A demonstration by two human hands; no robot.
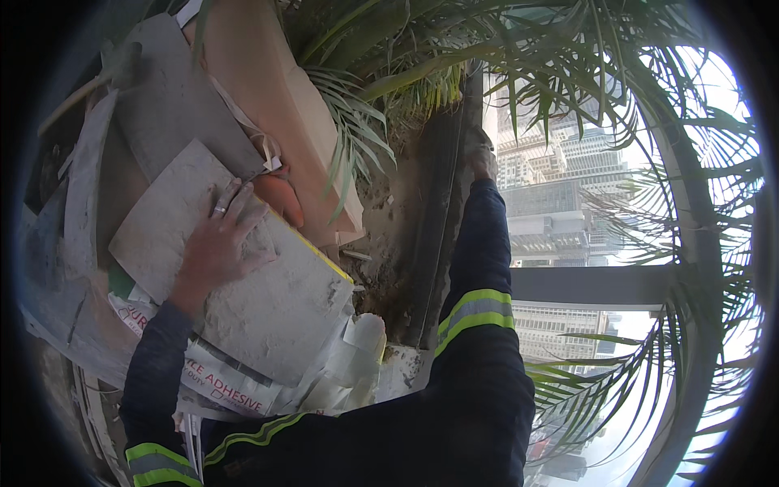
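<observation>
My left hand point(217, 250) lies with fingers spread on a grey, dust-covered board point(272, 304), a ring on one finger. The board leans over paper bags with printed sides. My right arm reaches forward along a dark ledge point(438, 195) beside the glazing. At its far end my right hand point(483, 156) is against the ledge's edge; it is small and blurred there, and its finger shape is hard to make out. Just beyond my left hand, an orange rounded object point(280, 199) shows between the board and a large brown cardboard or paper piece point(264, 97).
Another grey board point(174, 89) and broken pieces are piled on the left. A white printed bag point(223, 381) lies close to my body. Palm fronds point(357, 122) hang over the far side and right. Beyond a window frame point(584, 286) stand tall buildings.
</observation>
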